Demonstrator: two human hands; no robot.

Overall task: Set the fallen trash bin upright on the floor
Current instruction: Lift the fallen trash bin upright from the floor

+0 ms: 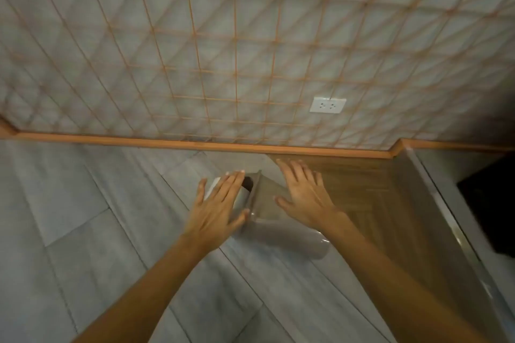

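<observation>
A grey trash bin [281,227] lies on its side on the grey plank floor [83,217], a little way out from the wooden baseboard [139,139] of a lattice-patterned wall [195,36]. Its long axis runs diagonally, the lidded top end with its dark opening pointing up and left toward the wall, the rounded base pointing down and right toward the person. Both hands are spread flat with fingers extended, neither closed on anything: the left hand [217,203] hovers over the lid end, and the right hand [303,192] is poised over the bin's upper side, beside the wood-grain cabinet [376,198] (contact is hard to judge through the blur). The hands bracket the top end, the left slightly nearer the lid, so the lift would likely pivot on the base. The cabinet crowds the bin's right flank, leaving open floor to the left. A white double socket [327,105] sits on the wall above.
</observation>
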